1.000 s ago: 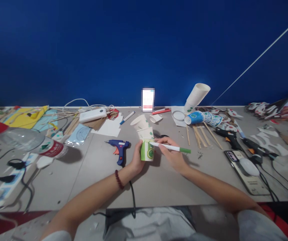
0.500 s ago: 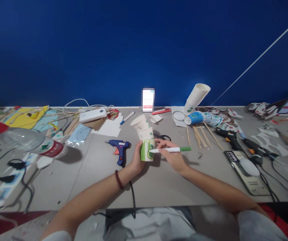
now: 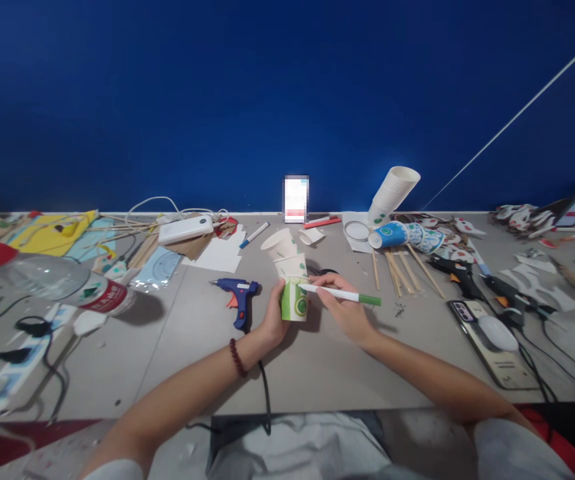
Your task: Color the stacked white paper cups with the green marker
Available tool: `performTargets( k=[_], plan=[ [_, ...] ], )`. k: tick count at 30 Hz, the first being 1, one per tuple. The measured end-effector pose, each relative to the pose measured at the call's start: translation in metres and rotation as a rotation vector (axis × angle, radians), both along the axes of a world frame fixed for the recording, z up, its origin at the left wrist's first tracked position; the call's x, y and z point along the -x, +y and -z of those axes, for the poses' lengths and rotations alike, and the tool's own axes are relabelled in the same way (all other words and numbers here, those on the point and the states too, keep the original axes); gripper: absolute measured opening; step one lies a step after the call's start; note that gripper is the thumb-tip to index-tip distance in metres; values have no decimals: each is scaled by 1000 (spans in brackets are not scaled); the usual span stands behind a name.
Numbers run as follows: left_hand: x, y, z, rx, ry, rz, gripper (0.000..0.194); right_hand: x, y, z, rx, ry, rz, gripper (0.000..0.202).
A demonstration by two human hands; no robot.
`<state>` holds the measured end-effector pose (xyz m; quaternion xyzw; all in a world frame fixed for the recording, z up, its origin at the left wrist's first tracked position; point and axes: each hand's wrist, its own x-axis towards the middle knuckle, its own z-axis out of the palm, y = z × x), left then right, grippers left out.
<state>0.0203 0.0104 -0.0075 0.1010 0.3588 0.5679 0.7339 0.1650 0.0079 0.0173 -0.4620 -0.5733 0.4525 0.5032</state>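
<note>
My left hand (image 3: 273, 319) is wrapped round the side of a paper cup (image 3: 293, 308) coloured with green marker stripes, a green circle and a patterned band. Between the fingers of my right hand (image 3: 343, 312) is a white marker pen (image 3: 342, 293) with a green end; its tip meets the cup near the patterned band. Just behind the held cup are other pale paper cups (image 3: 280, 245), one tilted. Scissors, mostly hidden, lie behind my right hand. A blue glue gun (image 3: 240, 293) rests left of my left hand.
A tall stack of paper cups (image 3: 392, 193) and a blue decorated cup (image 3: 390, 235) stand back right, near wooden sticks (image 3: 400, 273). Phones (image 3: 492, 347), black glue guns (image 3: 460, 273) and cables lie right. A bottle (image 3: 67, 283) and power strip (image 3: 27, 360) are left.
The marker's tip has moved up the cup from the green circle to near the patterned band, and its green end has dipped. My left hand and the cup have barely moved.
</note>
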Motion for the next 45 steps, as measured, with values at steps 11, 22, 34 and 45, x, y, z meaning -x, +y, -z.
performTargets(
  k=[11,22,34,45],
  plan=[
    [0,0,1,7,-8,-10,33,-2,0,5,3,-7,-91,8],
    [0,0,-2,17,-16,3,31,-1,0,4,2,-10,-33,4],
    [1,-1,2,-39,-14,29,34,1,0,1,-1,9,5,8],
    [0,0,2,-16,11,2,35,-1,1,9,4,-8,-55,7]
  ],
)
